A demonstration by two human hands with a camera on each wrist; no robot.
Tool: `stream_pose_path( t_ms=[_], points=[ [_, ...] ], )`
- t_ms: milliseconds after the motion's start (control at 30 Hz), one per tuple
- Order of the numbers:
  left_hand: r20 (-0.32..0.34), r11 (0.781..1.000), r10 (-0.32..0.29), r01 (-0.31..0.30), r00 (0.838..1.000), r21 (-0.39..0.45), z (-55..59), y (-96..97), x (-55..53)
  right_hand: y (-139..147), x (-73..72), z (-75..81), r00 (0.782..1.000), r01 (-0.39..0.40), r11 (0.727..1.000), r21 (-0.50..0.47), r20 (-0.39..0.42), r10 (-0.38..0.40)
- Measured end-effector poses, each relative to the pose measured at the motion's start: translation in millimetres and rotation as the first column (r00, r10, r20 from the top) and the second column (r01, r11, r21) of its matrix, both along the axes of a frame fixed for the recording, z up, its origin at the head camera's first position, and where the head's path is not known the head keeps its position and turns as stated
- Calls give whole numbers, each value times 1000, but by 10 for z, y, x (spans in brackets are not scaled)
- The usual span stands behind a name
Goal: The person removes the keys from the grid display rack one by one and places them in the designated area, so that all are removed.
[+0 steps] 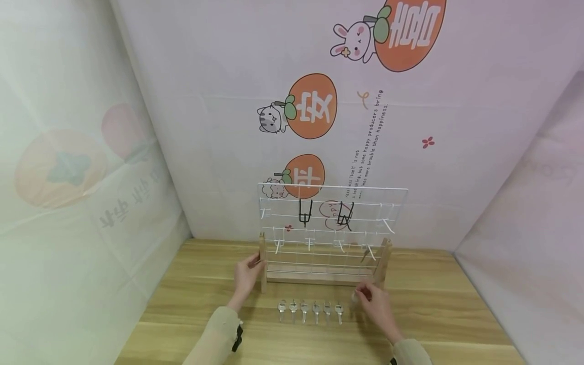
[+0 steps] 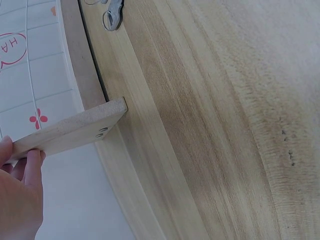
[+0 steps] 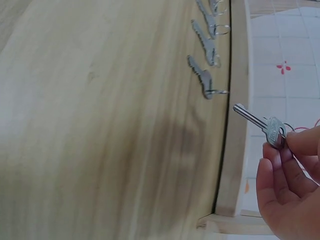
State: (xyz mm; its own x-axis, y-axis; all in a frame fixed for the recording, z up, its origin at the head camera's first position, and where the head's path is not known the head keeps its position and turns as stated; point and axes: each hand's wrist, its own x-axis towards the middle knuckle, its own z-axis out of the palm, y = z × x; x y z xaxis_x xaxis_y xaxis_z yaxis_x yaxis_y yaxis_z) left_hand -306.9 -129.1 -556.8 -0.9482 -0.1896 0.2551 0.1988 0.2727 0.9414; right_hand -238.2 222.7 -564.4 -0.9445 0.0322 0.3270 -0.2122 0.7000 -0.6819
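My left hand (image 1: 246, 278) grips the left wooden post (image 1: 263, 271) of a white wire grid rack (image 1: 333, 187). In the left wrist view, the thumb and fingers lie on either side of this post. My right hand (image 1: 375, 305) is in front of the rack's right foot, pinching a silver key (image 3: 274, 132) near its head and ring. The key's blade points away from the fingers, raised above the table. Several more silver keys (image 1: 316, 310) with rings lie in a row before the rack, to the left of my right hand.
White hooks (image 1: 339, 246) stick out from the grid, with two black hooks (image 1: 305, 213) higher up. A small dark key-like piece (image 1: 365, 254) hangs at the lower right. The wood-grain table (image 1: 429, 299) is enclosed by printed white cloth walls (image 1: 219, 152).
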Motion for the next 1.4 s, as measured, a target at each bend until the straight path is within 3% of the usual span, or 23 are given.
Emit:
stream_pose_path(
  t_ms=[167,400,833,1400],
  points=[
    [4,1000,-3,3,1000,-5,-6,-2,-1,42,-3,-83,994,-6,1000,-2,112,7],
    [10,1000,-10,10,1000,11,-10,-5,-5,75,-20,-191,986,-1,1000,10,167,-1],
    [0,1000,-11,11,1000,7,-15,-8,-14,92,-73,-254,980,-23,998,66,200,10],
    [-12,1000,-2,2,1000,14,0,8,-7,31,-104,-304,983,-24,999,27,185,19]
  ],
)
